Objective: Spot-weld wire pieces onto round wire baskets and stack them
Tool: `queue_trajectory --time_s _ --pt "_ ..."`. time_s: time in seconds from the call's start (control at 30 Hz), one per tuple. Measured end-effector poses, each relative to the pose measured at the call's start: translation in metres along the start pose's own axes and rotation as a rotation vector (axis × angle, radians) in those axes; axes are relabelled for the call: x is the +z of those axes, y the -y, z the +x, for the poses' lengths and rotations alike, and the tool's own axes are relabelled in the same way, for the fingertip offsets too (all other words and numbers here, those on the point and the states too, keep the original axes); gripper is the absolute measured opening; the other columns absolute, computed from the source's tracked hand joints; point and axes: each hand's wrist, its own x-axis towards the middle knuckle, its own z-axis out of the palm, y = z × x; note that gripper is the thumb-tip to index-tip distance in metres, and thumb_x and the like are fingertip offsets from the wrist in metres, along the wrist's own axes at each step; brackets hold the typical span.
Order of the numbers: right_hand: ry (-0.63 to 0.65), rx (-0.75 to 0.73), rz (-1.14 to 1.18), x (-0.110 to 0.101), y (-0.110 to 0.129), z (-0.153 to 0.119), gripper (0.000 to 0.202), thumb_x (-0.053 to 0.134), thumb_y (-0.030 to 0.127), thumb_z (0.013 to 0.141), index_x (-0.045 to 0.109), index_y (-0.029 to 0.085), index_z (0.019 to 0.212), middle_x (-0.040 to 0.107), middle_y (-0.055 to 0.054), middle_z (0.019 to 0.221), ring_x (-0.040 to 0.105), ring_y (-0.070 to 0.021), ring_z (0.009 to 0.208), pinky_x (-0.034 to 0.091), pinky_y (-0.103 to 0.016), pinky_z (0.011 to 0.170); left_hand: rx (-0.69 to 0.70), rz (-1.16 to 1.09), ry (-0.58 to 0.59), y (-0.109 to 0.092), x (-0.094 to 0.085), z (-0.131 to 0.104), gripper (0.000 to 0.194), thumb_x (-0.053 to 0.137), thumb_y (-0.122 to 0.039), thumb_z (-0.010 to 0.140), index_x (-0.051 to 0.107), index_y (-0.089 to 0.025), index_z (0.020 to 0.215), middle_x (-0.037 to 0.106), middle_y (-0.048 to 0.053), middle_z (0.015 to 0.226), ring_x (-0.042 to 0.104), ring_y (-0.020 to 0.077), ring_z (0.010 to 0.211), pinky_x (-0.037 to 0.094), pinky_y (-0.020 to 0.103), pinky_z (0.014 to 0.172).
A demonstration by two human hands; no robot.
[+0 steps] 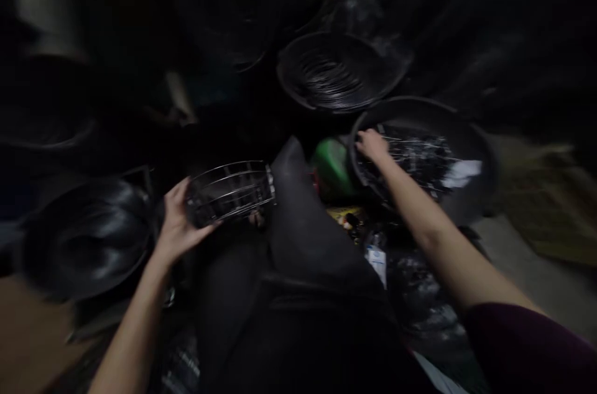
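Observation:
My left hand point(180, 220) grips one end of a barrel-shaped wire cage point(233, 192), with the thumb below and the fingers around its back end. The cage lies on its side in the air, its other end by my dark-clad knee point(291, 183). My right hand point(373, 145) reaches over the near-left part of a wide black basin point(480, 145). Its fingers are curled, and what they hold, if anything, is too blurred to make out. Thin metal wire pieces point(415, 155) are heaped in that basin, along with a white scrap point(461, 173).
Behind stands another black basin point(298, 86) with coiled wire rings point(326, 80). At left is a dark, shiny round tub point(88, 238). A green rounded object point(332, 164) sits between my knee and the right basin. Black plastic point(420, 282) with a white label point(377, 263) lies nearer.

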Motion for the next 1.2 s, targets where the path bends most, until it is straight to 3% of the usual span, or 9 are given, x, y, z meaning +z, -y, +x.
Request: queue_trajectory --time_s 0.2,0.33,0.43,0.53,0.67,0.77,0.9,1.03,1.2 --pt "-0.206 0.073 0.18 -0.019 0.014 -0.016 0.026 0.062 0.042 0.088 0.074 0.019 0.089 0.071 -0.015 0.102 0.066 -0.0322 0.107 0.047 -0.054 0.097 -0.035 0.006 0.072 -0.002 -0.002 -0.009 0.11 0.071 -0.066 0.073 0.008 -0.029 0.156 0.027 0.019 0.155 0.029 0.04 0.146 0.033 0.061 0.117" --pt "-0.349 -0.12 0.611 -0.026 0.067 -0.096 0.028 0.064 0.046 0.086 0.076 0.021 0.094 0.073 -0.012 0.096 0.069 -0.026 0.092 0.053 -0.047 0.09 -0.041 -0.037 0.07 -0.005 -0.001 -0.009 0.108 0.071 -0.067 0.073 0.014 -0.025 0.154 0.027 0.021 0.156 0.028 0.0389 0.147 0.031 0.059 0.118" --pt "0.029 -0.262 0.723 0.001 0.111 -0.161 0.032 0.066 0.052 0.081 0.075 0.021 0.085 0.074 -0.008 0.087 0.069 -0.0231 0.083 0.056 -0.043 0.083 -0.059 -0.078 0.087 -0.007 0.0 -0.004 0.108 0.074 -0.066 0.07 0.02 -0.024 0.153 0.031 0.021 0.153 0.03 0.0397 0.145 0.028 0.063 0.118" --pt "0.23 -0.19 0.795 0.023 0.138 -0.192 0.042 0.068 0.06 0.074 0.072 0.019 0.084 0.072 -0.004 0.076 0.068 -0.0206 0.072 0.057 -0.039 0.073 -0.078 -0.116 0.137 -0.008 0.0 -0.001 0.103 0.08 -0.061 0.066 0.032 -0.024 0.149 0.035 0.019 0.149 0.035 0.0394 0.142 0.031 0.061 0.117" --pt "0.549 -0.324 0.796 0.0 0.182 -0.189 0.048 0.075 0.053 0.072 0.071 0.02 0.108 0.066 0.001 0.064 0.063 -0.0156 0.06 0.051 -0.029 0.058 -0.081 -0.126 0.104 -0.013 -0.003 0.001 0.086 0.083 -0.051 0.065 0.048 -0.026 0.139 0.041 0.015 0.142 0.041 0.0365 0.136 0.038 0.054 0.114" --pt "0.699 -0.491 0.637 -0.022 0.23 -0.182 0.032 0.072 0.05 0.077 0.076 0.02 0.09 0.068 0.0 0.065 0.061 -0.0142 0.059 0.049 -0.028 0.058 -0.05 -0.101 0.075 -0.021 -0.006 0.004 0.083 0.085 -0.044 0.065 0.049 -0.026 0.138 0.043 0.015 0.14 0.043 0.0352 0.132 0.039 0.053 0.113" --pt "0.433 -0.76 0.377 -0.019 0.27 -0.179 0.025 0.07 0.044 0.081 0.078 0.023 0.093 0.077 -0.002 0.086 0.069 -0.0188 0.074 0.051 -0.03 0.069 -0.03 -0.065 0.046 -0.027 -0.013 0.012 0.082 0.086 -0.042 0.063 0.051 -0.025 0.135 0.045 0.015 0.139 0.044 0.037 0.131 0.036 0.057 0.113" --pt "0.201 -1.044 0.066 -0.007 0.276 -0.179 0.035 0.061 0.04 0.089 0.071 0.028 0.12 0.075 -0.003 0.112 0.071 -0.0196 0.078 0.05 -0.029 0.063 -0.064 -0.038 -0.032 -0.024 -0.02 0.019 0.078 0.086 -0.036 0.062 0.051 -0.025 0.131 0.046 0.015 0.138 0.046 0.0354 0.13 0.039 0.054 0.112" --pt "0.025 -1.231 -0.021 -0.004 0.282 -0.162 0.032 0.047 0.033 0.098 0.072 0.028 0.118 0.072 -0.001 0.116 0.069 -0.0139 0.068 0.049 -0.027 0.06 -0.064 -0.076 -0.11 -0.012 -0.025 0.033 0.079 0.084 -0.027 0.059 0.05 -0.024 0.13 0.046 0.014 0.138 0.046 0.0357 0.13 0.041 0.052 0.111"
